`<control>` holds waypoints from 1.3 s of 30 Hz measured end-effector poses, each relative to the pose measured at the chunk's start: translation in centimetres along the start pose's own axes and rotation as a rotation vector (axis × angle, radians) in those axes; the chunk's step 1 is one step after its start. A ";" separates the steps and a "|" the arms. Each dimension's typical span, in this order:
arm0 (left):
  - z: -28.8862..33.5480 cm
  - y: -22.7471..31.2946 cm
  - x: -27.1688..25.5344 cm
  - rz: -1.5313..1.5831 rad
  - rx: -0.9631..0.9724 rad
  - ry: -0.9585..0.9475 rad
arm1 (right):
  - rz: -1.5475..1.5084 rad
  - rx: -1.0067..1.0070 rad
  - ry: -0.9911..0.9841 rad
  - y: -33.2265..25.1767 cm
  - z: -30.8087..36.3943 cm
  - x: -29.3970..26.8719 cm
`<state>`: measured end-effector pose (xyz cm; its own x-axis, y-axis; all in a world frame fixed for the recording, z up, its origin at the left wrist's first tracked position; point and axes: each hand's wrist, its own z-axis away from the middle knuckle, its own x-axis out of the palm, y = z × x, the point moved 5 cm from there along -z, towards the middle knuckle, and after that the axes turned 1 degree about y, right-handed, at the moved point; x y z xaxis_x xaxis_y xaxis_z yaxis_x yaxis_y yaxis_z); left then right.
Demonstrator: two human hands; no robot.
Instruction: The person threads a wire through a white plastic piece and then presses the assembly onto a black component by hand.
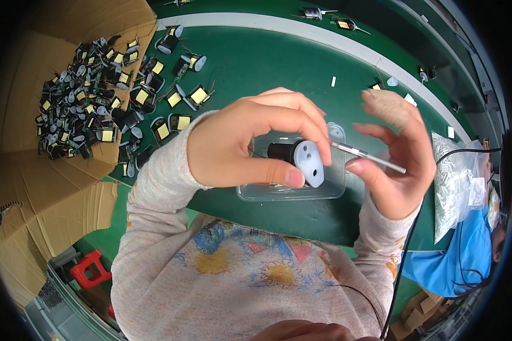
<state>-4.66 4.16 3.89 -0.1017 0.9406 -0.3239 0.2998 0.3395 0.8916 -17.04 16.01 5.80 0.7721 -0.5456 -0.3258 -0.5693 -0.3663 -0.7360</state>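
My left hand [250,133] is closed around a small black motor-like part [280,151] with a pale grey end cap [309,163]. The thumb presses the cap's lower edge and the fingers curl over its top. The cap, with several round holes, faces right. From beside my left fingertips a thin metallic rod [355,152] with a pale outer end slants down to the right. My right hand [401,153] surrounds this rod with fingers spread, some smeared by motion; whether any finger touches it I cannot tell. The rod's inner end is hidden behind my left fingers.
Beneath my hands is a clear plastic box [290,197] on the green table [256,51]. A cardboard box [17,108] full of similar parts stands left, with several spilled beside it. Right are a bag of white pieces [448,187], a black cable [411,244] and a person's blue sleeve [461,261].
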 end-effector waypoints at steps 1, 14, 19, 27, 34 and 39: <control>0.0 0.1 0.0 0.037 0.008 0.032 | -0.048 -0.023 -0.033 0.4 -0.1 0.1; 0.0 0.7 0.6 -0.112 -0.004 0.287 | -0.213 0.076 0.399 -1.4 2.6 -2.1; -0.1 0.6 1.1 -0.070 0.027 0.339 | -0.263 0.132 0.334 -1.3 2.9 -1.8; -0.1 1.5 1.4 -0.431 0.194 0.293 | -0.193 0.141 0.329 -1.0 2.7 -1.3; 0.1 1.6 1.7 -0.475 0.212 0.312 | -0.037 0.032 0.190 -2.2 2.5 -1.5; 0.3 1.7 1.5 -0.479 0.213 0.335 | 0.074 -0.123 0.131 -3.5 2.1 -1.1</control>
<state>-4.02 6.17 4.79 -0.5538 0.6465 -0.5247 0.3262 0.7482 0.5777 -15.25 19.44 7.53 0.6881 -0.6648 -0.2908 -0.6599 -0.4065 -0.6319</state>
